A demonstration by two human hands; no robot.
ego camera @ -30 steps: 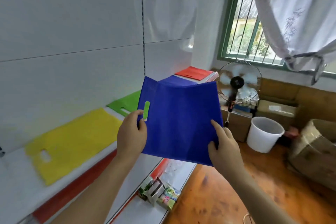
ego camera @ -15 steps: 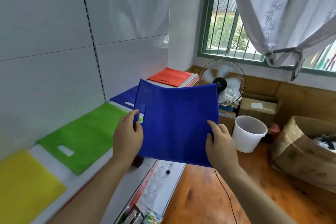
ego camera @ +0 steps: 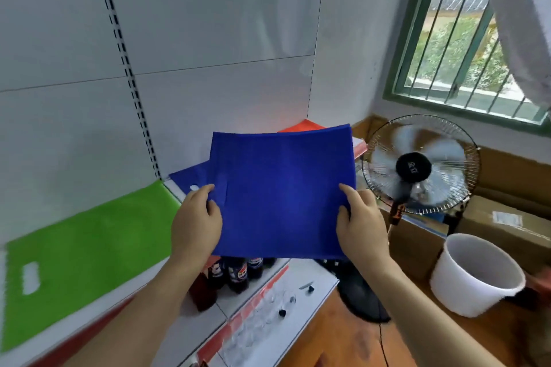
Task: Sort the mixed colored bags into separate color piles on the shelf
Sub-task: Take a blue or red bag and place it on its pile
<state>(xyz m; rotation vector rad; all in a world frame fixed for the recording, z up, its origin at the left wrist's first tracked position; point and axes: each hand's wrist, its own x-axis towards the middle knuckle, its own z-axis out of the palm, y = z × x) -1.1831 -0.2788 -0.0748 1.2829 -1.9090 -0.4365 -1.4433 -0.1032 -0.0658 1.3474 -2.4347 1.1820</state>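
I hold a flat blue bag (ego camera: 283, 194) in the air in front of the shelf. My left hand (ego camera: 196, 223) grips its left edge near the handle slot, and my right hand (ego camera: 362, 223) grips its right edge. Just behind and below it, another blue bag (ego camera: 190, 177) lies on the white shelf (ego camera: 98, 325). A green bag (ego camera: 86, 250) lies flat on the shelf to the left. An orange-red bag (ego camera: 304, 126) peeks out beyond the held bag at the shelf's far end.
Dark drink bottles (ego camera: 235, 274) stand on the lower shelf under my hands. A running fan (ego camera: 417, 167) stands right of the shelf, with cardboard boxes (ego camera: 507, 226) and a white bucket (ego camera: 474, 274) on the wooden floor. A barred window (ego camera: 459, 39) is at the upper right.
My view has moved right along the shelf; the yellow bag has left the frame. The held blue bag now hangs over the blue bag on the shelf, covering most of the red one.
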